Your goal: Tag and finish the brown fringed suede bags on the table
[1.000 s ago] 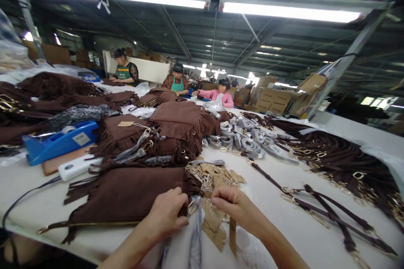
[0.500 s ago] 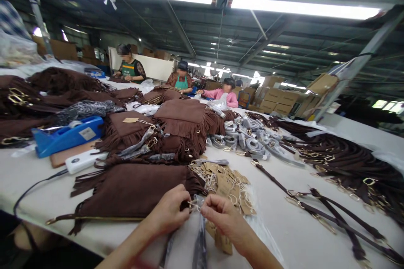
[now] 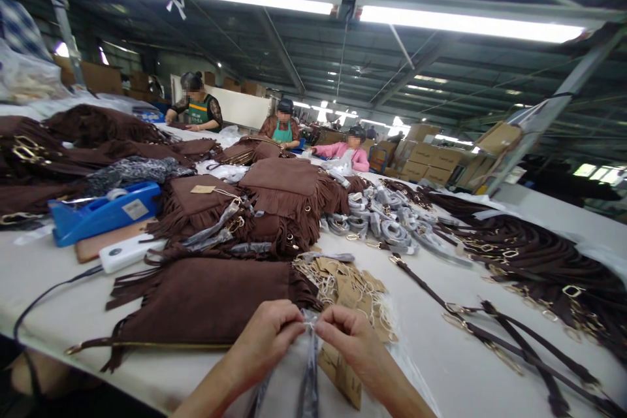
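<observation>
- The brown bag (image 3: 210,300) lies flat on the white table (image 3: 53,294), with its fringe out at both sides.
- The left hand (image 3: 272,333) is by the bag's right end. Its thumb and finger are pinched tight on a thin white string (image 3: 309,324).
- The right hand (image 3: 350,333) is a bit farther right of the bag. Its fingertips are pinched on the same string, and the two hands nearly touch.
- The string is just beside the bag's right end, above a strap in clear wrap (image 3: 308,379).
- A messy heap of tan paper tags (image 3: 355,287) with strings sits right of the bag.
- More brown bags (image 3: 279,183) are piled up behind the bag.
- A blue tape holder (image 3: 105,212) is behind the bag, to the left.
- Loose dark straps (image 3: 522,346) lie well apart from the bag, on its right.
</observation>
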`<state>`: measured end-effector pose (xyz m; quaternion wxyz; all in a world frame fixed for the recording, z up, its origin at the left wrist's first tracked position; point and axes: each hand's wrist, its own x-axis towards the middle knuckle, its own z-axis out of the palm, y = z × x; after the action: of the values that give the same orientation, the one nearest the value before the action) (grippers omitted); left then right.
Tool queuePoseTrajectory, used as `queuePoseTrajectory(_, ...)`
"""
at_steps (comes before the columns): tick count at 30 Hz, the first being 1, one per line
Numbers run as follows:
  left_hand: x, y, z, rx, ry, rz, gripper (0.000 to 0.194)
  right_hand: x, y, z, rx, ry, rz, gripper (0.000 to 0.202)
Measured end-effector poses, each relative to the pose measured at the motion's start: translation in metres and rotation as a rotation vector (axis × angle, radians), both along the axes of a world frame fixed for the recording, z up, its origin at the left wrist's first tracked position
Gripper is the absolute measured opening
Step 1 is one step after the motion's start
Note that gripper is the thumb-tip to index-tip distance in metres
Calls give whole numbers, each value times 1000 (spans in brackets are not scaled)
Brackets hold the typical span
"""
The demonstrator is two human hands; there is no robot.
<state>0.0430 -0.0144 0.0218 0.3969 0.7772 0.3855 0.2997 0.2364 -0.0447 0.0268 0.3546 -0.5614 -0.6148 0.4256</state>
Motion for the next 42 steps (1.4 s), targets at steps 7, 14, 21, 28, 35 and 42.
queuePoseTrajectory(7, -5, 8, 1, 175, 90, -17, 17, 8, -7, 3, 256, -198, -127, 23)
queuePoseTrajectory(14, 2, 15, 30, 141, 42, -10, 16, -32, -6, 4, -130, 342, 57, 47)
queuePoseTrajectory(21, -1, 9, 2, 207, 220, -29, 15, -11, 8, -26, 44, 71, -21, 34)
queuePoseTrajectory(28, 3, 14, -20, 204, 360, -101, 26, -7, 6, -39, 58, 34, -37, 34)
queuePoseTrajectory(35, -1, 24, -15, 96, 292, -64, 22, -13, 8, -41, -137, 288, -113, 40)
queuePoseTrajectory(42, -4, 25, -18, 70, 222, -65, 19, -17, 7, -45, -55, 168, -97, 15)
